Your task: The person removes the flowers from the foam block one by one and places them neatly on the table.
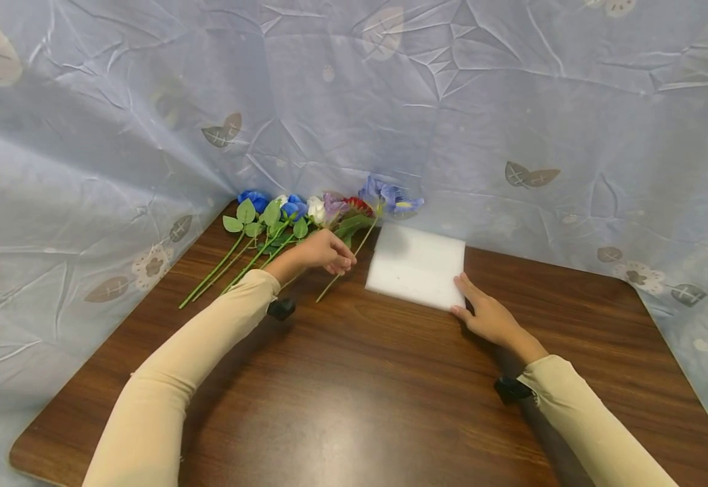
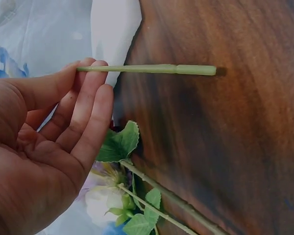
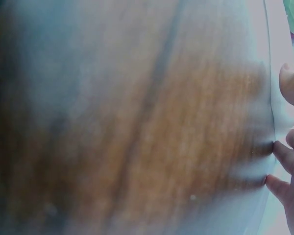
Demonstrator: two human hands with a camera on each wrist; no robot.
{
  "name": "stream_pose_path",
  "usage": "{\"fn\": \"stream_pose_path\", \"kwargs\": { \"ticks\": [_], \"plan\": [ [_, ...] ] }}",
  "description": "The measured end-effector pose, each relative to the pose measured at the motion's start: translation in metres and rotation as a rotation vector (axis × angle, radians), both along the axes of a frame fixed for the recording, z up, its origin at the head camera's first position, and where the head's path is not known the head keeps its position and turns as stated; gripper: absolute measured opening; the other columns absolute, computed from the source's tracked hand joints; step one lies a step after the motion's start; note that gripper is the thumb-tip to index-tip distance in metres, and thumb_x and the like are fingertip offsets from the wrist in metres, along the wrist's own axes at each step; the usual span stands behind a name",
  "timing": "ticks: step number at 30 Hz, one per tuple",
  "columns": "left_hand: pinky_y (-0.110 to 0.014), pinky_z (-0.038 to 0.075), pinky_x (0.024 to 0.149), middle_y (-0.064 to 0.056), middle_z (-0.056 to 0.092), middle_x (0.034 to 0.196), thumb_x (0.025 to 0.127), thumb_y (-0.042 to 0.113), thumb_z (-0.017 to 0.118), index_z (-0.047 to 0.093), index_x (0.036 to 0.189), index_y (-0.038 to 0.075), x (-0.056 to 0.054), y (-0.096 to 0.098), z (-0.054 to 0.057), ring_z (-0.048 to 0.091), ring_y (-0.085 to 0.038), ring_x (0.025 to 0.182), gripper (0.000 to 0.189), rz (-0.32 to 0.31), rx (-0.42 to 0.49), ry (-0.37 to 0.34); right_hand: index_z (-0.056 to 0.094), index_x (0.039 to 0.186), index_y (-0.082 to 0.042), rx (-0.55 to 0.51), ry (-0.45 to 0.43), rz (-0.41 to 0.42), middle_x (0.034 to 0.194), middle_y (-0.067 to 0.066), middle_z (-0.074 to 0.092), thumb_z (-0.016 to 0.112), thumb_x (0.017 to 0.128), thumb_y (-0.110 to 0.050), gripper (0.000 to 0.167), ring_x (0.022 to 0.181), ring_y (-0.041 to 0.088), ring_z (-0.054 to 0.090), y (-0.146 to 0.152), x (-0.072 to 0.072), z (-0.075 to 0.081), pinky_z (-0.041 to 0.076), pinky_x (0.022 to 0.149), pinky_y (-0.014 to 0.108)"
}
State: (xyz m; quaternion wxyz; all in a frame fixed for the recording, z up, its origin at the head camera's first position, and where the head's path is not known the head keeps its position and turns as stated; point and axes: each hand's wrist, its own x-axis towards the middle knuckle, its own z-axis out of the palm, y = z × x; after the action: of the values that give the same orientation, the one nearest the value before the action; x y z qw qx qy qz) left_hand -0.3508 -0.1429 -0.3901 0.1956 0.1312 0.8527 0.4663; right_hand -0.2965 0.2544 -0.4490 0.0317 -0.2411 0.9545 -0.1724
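Note:
My left hand (image 1: 327, 250) pinches the green stem (image 2: 161, 69) of a blue-violet iris (image 1: 383, 193) between thumb and fingertips. The stem slants, its cut end pointing toward the near side of the table and its bloom by the back curtain. To the right lies a white foam block (image 1: 414, 270), flat on the table. My right hand (image 1: 489, 316) touches the block's right edge, fingers extended along it and thumb near the front corner. In the right wrist view, the fingertips (image 3: 281, 149) meet the block's edge; much of that hand is cut off.
Left of the left hand, several artificial flowers lie side by side: blue roses (image 1: 253, 200), a white rose (image 1: 316, 210), a purple flower (image 1: 333, 207) and a red flower (image 1: 358, 205). Their stems point toward the near left. A patterned curtain (image 1: 475, 135) borders the brown wooden table (image 1: 390, 392).

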Motion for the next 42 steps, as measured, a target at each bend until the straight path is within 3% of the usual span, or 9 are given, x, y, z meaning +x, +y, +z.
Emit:
{"fn": "stream_pose_path", "kwargs": {
  "ticks": [9, 18, 26, 37, 42],
  "plan": [
    [-0.046, 0.063, 0.086, -0.018, 0.079, 0.100, 0.096, 0.007, 0.070, 0.076, 0.115, -0.003, 0.002, -0.002, -0.005, 0.077, -0.026, 0.083, 0.022, 0.009, -0.004, -0.051, 0.023, 0.160, 0.003, 0.013, 0.002, 0.005, 0.165, 0.028, 0.018, 0.053, 0.107, -0.034, 0.071, 0.146, 0.049, 0.033, 0.000, -0.001, 0.002, 0.035, 0.116, 0.063],
    [-0.040, 0.064, 0.080, -0.017, 0.079, 0.097, 0.094, 0.005, 0.069, 0.076, 0.112, -0.004, 0.002, 0.000, -0.008, 0.075, -0.016, 0.070, 0.021, 0.059, -0.028, -0.114, 0.022, 0.160, 0.003, 0.019, -0.007, 0.002, 0.166, 0.028, 0.017, 0.053, 0.107, -0.034, 0.072, 0.147, 0.049, 0.032, 0.000, -0.002, 0.003, 0.035, 0.116, 0.064],
    [-0.032, 0.064, 0.066, -0.014, 0.078, 0.083, 0.090, 0.000, 0.067, 0.076, 0.107, -0.009, -0.003, 0.001, -0.014, 0.072, -0.014, 0.062, 0.021, 0.157, 0.002, -0.148, 0.021, 0.160, 0.003, 0.020, -0.007, 0.002, 0.166, 0.027, 0.017, 0.052, 0.107, -0.036, 0.072, 0.148, 0.048, 0.031, 0.001, -0.002, 0.000, 0.033, 0.117, 0.063],
    [-0.027, 0.061, 0.056, -0.008, 0.072, 0.067, 0.085, -0.006, 0.067, 0.075, 0.099, -0.012, -0.005, 0.001, -0.017, 0.068, -0.012, 0.053, 0.018, 0.301, 0.005, -0.200, 0.021, 0.160, 0.003, 0.018, -0.021, -0.008, 0.166, 0.027, 0.017, 0.052, 0.107, -0.036, 0.072, 0.148, 0.048, 0.030, 0.000, -0.001, 0.003, 0.033, 0.118, 0.063],
    [-0.031, 0.064, 0.062, -0.007, 0.070, 0.063, 0.083, -0.005, 0.068, 0.076, 0.093, -0.012, -0.005, -0.003, -0.017, 0.067, -0.012, 0.051, 0.014, 0.353, -0.018, -0.194, 0.021, 0.160, 0.003, 0.018, -0.027, -0.007, 0.167, 0.027, 0.016, 0.051, 0.107, -0.036, 0.073, 0.149, 0.048, 0.030, 0.001, -0.001, 0.002, 0.032, 0.118, 0.063]
  ]
}}
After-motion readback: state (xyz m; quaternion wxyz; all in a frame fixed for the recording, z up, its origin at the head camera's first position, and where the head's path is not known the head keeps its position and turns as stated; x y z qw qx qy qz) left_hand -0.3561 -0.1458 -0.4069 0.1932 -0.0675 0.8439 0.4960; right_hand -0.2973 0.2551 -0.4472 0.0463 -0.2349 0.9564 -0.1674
